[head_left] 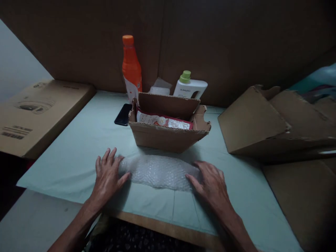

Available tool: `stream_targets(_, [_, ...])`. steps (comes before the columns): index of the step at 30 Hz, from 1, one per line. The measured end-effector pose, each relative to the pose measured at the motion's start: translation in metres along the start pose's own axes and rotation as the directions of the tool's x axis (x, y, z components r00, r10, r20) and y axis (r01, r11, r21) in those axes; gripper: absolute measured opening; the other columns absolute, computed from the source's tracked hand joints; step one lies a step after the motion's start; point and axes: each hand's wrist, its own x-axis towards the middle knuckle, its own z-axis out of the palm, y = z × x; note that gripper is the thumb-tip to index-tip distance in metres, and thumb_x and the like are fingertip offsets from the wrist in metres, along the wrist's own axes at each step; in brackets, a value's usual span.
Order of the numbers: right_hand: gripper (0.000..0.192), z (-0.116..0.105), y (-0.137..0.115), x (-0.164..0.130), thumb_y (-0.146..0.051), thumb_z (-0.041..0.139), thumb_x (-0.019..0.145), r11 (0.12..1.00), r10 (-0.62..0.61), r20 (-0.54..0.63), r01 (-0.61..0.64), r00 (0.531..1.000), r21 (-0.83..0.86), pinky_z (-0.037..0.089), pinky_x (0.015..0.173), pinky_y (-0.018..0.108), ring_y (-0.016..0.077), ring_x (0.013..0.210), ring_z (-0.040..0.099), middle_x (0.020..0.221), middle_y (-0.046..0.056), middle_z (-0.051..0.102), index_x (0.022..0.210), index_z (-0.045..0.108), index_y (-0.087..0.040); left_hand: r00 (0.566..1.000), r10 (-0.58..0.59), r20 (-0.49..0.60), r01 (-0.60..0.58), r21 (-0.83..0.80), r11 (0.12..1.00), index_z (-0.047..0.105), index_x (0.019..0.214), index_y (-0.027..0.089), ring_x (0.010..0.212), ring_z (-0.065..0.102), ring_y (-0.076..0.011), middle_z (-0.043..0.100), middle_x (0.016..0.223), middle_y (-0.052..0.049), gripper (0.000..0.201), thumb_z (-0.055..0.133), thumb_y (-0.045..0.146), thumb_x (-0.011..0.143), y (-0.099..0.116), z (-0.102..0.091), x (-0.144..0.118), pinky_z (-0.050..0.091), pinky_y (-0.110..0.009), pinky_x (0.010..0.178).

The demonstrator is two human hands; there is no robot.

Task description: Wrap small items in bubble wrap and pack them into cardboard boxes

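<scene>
A strip of clear bubble wrap (160, 171) lies lengthwise on the pale green cloth, close in front of a small open carton. At its left end is my left hand (107, 173), fingers spread, with the thumb and index finger touching the edge. My right hand (212, 180) curls round the other end, thumb on the near side and fingers on the far side. Directly behind the wrap stands the small brown carton (168, 138), its flaps up. Inside it, a red and white printed packet (165, 121) shows; anything lower is hidden.
Behind the carton stand an orange bottle (131, 66) and a white jug with a green cap (190, 87). A black phone (123, 114) lies left of the carton. Large cardboard boxes flank the green cloth (86, 140), one flat box (49, 108) left, open boxes (252, 122) right.
</scene>
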Motion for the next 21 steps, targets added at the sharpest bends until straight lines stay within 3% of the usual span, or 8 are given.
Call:
stream_targets(3, [0.053,0.001,0.021,0.022,-0.051,0.058,0.09,0.994,0.087,-0.028,-0.089,0.996,-0.058,0.046,0.093,0.052,0.0379,0.122,0.059,0.135,0.018,0.063,0.132,0.057,-0.02,0.999,-0.01,-0.03,0.008,-0.078,0.997,0.046,0.143,0.019,0.147,0.033,-0.0424,0.039,0.157,-0.022,0.071,0.069,0.045,0.081,-0.006,-0.004,0.026,0.026,-0.067,0.116])
stream_targets(6, [0.068,0.011,0.033,0.047,-0.056,0.062,0.085,0.973,0.158,0.064,-0.166,0.985,0.162,0.05,0.092,0.05,0.036,0.119,0.062,0.136,0.02,0.062,0.139,0.052,-0.016,0.999,-0.017,-0.047,-0.001,-0.35,0.937,0.035,0.152,0.02,0.145,0.037,-0.0368,0.04,0.156,-0.019,0.083,0.068,0.05,0.081,0.0,0.004,0.06,0.032,-0.057,0.117])
stream_targets(9, [0.073,0.028,0.031,0.078,-0.057,0.066,0.079,0.868,0.188,0.23,-0.271,0.955,0.416,0.056,0.084,0.045,0.0337,0.106,0.068,0.126,0.02,0.068,0.135,0.053,-0.012,0.998,-0.037,0.057,0.065,-0.658,0.75,0.038,0.149,0.017,0.137,0.048,-0.0354,0.05,0.148,-0.018,0.083,0.069,0.045,0.077,0.019,0.024,0.091,0.039,-0.052,0.113])
stream_targets(12, [0.066,0.044,0.023,0.108,-0.058,0.07,0.075,0.792,0.183,0.29,-0.316,0.939,0.522,0.057,0.077,0.043,0.0337,0.098,0.07,0.113,0.017,0.074,0.122,0.06,-0.013,0.992,-0.044,0.117,0.12,-0.801,0.586,0.047,0.138,0.014,0.123,0.058,-0.0318,0.062,0.132,-0.016,0.068,0.067,0.038,0.078,0.036,0.044,0.117,0.047,-0.044,0.104])
stream_targets(15, [0.063,0.052,0.021,0.133,-0.056,0.072,0.074,0.796,0.187,0.268,-0.306,0.945,0.522,0.057,0.079,0.043,0.0338,0.099,0.07,0.114,0.017,0.074,0.119,0.062,-0.013,0.992,-0.049,0.112,0.12,-0.806,0.58,0.046,0.137,0.013,0.12,0.06,-0.0292,0.062,0.13,-0.015,0.066,0.066,0.036,0.078,0.04,0.054,0.142,0.048,-0.039,0.101])
stream_targets(18, [0.065,0.051,0.025,0.146,-0.052,0.07,0.076,0.805,0.193,0.251,-0.3,0.948,0.512,0.058,0.079,0.043,0.0325,0.099,0.07,0.117,0.016,0.073,0.127,0.058,-0.014,0.994,-0.029,0.105,0.101,-0.79,0.605,0.045,0.138,0.011,0.123,0.058,-0.0297,0.061,0.133,-0.016,0.07,0.067,0.035,0.076,0.035,0.052,0.159,0.046,-0.04,0.104])
stream_targets(21, [0.061,0.042,0.025,0.134,-0.044,0.066,0.079,0.825,0.205,0.233,-0.296,0.951,0.482,0.056,0.085,0.048,0.0344,0.103,0.068,0.12,0.018,0.071,0.131,0.056,-0.013,0.995,-0.021,0.097,0.086,-0.74,0.667,0.039,0.147,0.012,0.131,0.052,-0.0329,0.055,0.142,-0.019,0.077,0.066,0.031,0.077,0.03,0.041,0.146,0.04,-0.047,0.112])
